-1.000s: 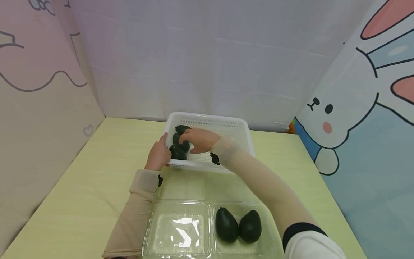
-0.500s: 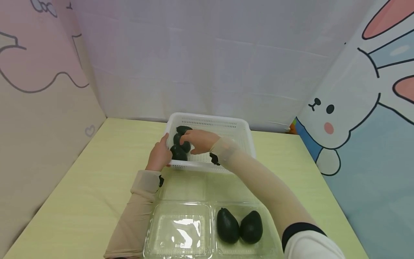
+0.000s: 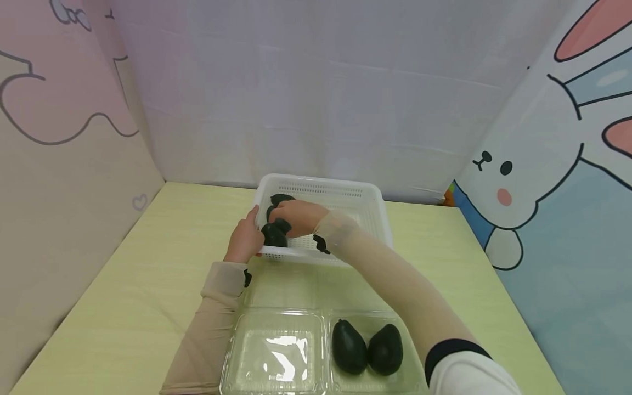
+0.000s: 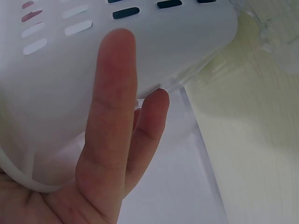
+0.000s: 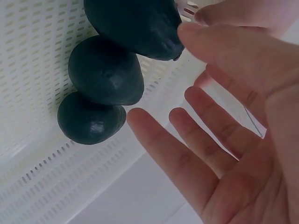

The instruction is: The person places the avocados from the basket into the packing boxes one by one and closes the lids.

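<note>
A white perforated plastic basket (image 3: 345,193) stands at the back of the table with several dark green avocados (image 3: 274,235) along its left side. My left hand (image 3: 245,237) holds the basket's front left corner. In the left wrist view, its straight index finger (image 4: 114,98) lies along the outer wall. Inside the basket, my right hand (image 3: 298,216) reaches over the avocados. The right wrist view shows its fingers (image 5: 175,158) spread, with the thumb close to the large avocado (image 5: 135,28) and the index fingertip beside the middle avocado (image 5: 105,70). Whether they touch is unclear.
A clear plastic clamshell container (image 3: 323,351) lies unfolded in front of the basket. Two avocados (image 3: 349,346) sit in its front right compartment; its front left compartment (image 3: 276,356) shows glare. A white curtain (image 3: 316,99) hangs behind the table, and printed panels (image 3: 543,164) flank it.
My right hand has shifted slightly left and down among the avocados, covering more of the middle one. The left hand keeps its hold on the basket.
</note>
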Available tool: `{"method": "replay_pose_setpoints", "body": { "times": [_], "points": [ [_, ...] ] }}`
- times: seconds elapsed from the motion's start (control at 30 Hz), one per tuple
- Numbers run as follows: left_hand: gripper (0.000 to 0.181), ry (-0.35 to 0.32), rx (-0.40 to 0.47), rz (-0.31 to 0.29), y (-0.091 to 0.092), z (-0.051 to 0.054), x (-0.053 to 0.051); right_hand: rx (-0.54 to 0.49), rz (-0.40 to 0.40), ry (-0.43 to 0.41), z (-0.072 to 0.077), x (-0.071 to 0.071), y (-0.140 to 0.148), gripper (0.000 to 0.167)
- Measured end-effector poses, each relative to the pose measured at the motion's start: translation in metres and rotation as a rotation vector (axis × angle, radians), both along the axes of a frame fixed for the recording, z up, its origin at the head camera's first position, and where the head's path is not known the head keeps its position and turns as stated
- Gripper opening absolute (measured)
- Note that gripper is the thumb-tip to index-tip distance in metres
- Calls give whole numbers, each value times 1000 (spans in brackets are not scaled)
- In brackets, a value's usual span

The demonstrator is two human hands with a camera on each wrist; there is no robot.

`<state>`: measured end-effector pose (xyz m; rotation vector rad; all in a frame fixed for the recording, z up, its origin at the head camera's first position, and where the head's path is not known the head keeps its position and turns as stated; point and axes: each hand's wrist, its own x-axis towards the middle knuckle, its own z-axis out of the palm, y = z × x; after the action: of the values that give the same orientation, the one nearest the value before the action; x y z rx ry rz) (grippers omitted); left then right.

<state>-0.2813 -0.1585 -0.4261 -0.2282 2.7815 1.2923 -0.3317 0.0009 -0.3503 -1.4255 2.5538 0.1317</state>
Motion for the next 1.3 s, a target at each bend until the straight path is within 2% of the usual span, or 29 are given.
{"method": "replay_pose_setpoints", "body": {
  "times": [0.2,0.43,0.67,1.3],
  "points": [
    [73,11,10,-5,1,0,0,-8,-13,-13,-1,-3,-3,47],
    [74,-6,22,-4,3,-1,-1,-12,-21,-40,-5,-6,-4,48],
    [73,16,10,-7,4,0,-2,-10,-46,-59,-8,-9,-8,52],
    [71,10,-11,-10,0,1,3,70,-100,-63,-20,-12,-27,60]
  ]
}}
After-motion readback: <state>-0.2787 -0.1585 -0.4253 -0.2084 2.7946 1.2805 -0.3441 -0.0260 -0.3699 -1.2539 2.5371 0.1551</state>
